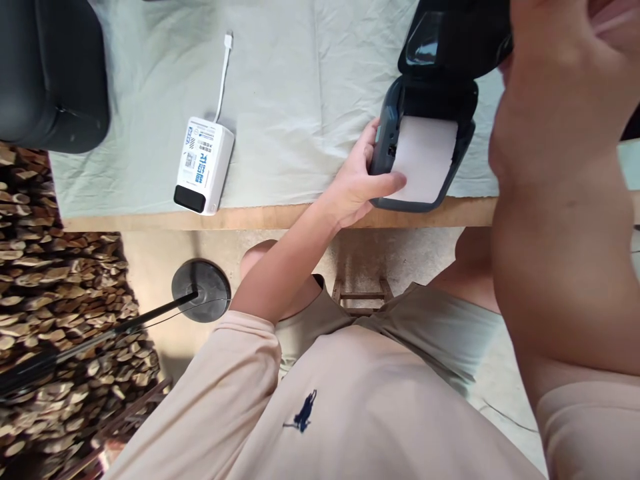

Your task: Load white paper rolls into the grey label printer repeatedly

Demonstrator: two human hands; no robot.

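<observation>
A dark grey portable receipt printer [385,167] stands at the front edge of the cloth-covered table, its black lid [450,40] swung up. White paper [425,157] lies in its open compartment. My left hand [357,180] grips the printer's left side, thumb over the near corner by the paper and fingers behind the casing. At the upper right my right hand [560,40] is very close to the camera, near the raised lid and cut off by the frame's top. Its fingers are mostly out of sight, so whether it touches the lid is unclear.
To the left lies a white power bank [200,163] with a short white cable [223,83]. A black padded object [55,73] sits at the upper left. Below are a round stand base [200,290], stacked firewood [60,280] and a wooden stool [363,297].
</observation>
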